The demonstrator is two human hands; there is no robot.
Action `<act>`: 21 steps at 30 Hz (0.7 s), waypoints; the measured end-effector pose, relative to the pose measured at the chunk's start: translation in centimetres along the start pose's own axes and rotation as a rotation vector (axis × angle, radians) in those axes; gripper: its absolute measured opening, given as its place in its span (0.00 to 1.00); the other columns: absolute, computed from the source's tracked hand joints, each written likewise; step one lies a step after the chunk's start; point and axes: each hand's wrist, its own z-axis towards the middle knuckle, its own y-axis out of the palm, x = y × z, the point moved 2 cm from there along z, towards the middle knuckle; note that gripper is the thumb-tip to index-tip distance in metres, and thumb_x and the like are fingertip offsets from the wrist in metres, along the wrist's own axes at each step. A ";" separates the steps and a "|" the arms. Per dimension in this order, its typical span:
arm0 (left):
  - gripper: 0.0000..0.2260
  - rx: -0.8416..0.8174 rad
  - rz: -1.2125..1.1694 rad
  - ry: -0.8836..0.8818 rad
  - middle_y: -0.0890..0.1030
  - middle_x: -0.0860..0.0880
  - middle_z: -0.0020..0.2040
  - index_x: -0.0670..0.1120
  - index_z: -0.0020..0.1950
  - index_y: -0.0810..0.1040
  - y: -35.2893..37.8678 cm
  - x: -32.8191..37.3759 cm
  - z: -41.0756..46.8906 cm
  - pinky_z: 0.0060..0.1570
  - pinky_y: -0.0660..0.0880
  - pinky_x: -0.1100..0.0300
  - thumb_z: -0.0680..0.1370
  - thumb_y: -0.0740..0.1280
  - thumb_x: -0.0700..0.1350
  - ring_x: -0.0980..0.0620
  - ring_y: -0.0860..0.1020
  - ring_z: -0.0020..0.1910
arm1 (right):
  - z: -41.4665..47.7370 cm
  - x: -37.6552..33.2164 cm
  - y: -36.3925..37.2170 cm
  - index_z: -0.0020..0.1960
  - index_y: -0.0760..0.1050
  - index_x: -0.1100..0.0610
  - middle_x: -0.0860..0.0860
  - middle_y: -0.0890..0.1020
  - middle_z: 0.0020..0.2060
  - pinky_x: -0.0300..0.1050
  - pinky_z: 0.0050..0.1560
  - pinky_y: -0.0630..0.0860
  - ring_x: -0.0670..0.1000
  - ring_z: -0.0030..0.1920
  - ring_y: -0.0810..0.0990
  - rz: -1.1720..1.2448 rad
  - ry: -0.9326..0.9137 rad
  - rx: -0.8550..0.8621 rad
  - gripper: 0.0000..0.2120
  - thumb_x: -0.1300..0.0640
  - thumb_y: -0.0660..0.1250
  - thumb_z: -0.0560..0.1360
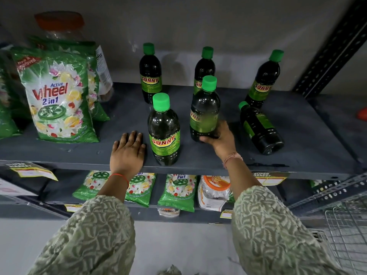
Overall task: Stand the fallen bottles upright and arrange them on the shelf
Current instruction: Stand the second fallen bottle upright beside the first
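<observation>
Green caps mark every bottle on the grey metal shelf (297,124), and from the head view, the only one there is, most of them stand already. The right hand (220,138) wraps low around the base of the held bottle (204,114), thumb in front and the other fingers hidden behind it; gripping so near the bottom looks like the way to slide or set it squarely, though I cannot tell whether its base touches the shelf. The left hand (128,150) lies flat and spread on the shelf edge, holding nothing, just beside the front bottle (164,132) (a brace for the reach, I would judge).

Three more stand along the back: the back-left bottle (150,74), the back-middle bottle (204,70) partly hidden behind the held one, and the back-right bottle (262,80). One fallen bottle (260,130) lies on its side at the right, cap toward the wall, well within reach of that right hand and likely next. Detergent packs (57,96) fill the left end, which is why the bottles cluster to the right.
</observation>
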 end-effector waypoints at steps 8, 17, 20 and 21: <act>0.22 0.003 -0.001 0.005 0.57 0.49 0.77 0.49 0.74 0.57 0.0 0.0 0.0 0.74 0.51 0.48 0.80 0.50 0.50 0.46 0.53 0.76 | 0.6 0.6 0.5 0.71 0.57 0.55 0.55 0.65 0.69 0.54 0.71 0.62 0.54 0.70 0.64 -0.086 -0.009 -0.059 0.50 0.49 0.79 0.56; 0.22 -0.024 0.013 0.009 0.56 0.49 0.77 0.49 0.75 0.55 0.1 -0.1 -0.1 0.75 0.50 0.48 0.80 0.49 0.51 0.46 0.52 0.77 | -1.7 -0.5 1.1 0.61 0.67 0.62 0.59 0.77 0.59 0.40 0.54 0.68 0.56 0.60 0.75 -0.128 -0.031 0.066 0.30 0.61 0.76 0.63; 0.23 -0.037 0.019 0.010 0.55 0.48 0.78 0.48 0.75 0.54 0.1 0.1 -0.1 0.75 0.50 0.48 0.80 0.49 0.50 0.45 0.51 0.77 | -4.2 -0.5 0.7 0.62 0.67 0.61 0.58 0.77 0.59 0.38 0.54 0.67 0.55 0.61 0.74 -0.166 -0.082 0.027 0.29 0.61 0.75 0.65; 0.23 -0.038 0.026 0.014 0.55 0.47 0.78 0.47 0.75 0.54 0.1 0.1 -0.1 0.75 0.50 0.47 0.80 0.49 0.50 0.44 0.52 0.76 | -4.9 -0.4 0.6 0.62 0.67 0.62 0.58 0.77 0.58 0.37 0.54 0.67 0.55 0.60 0.74 -0.174 -0.100 0.018 0.29 0.61 0.75 0.65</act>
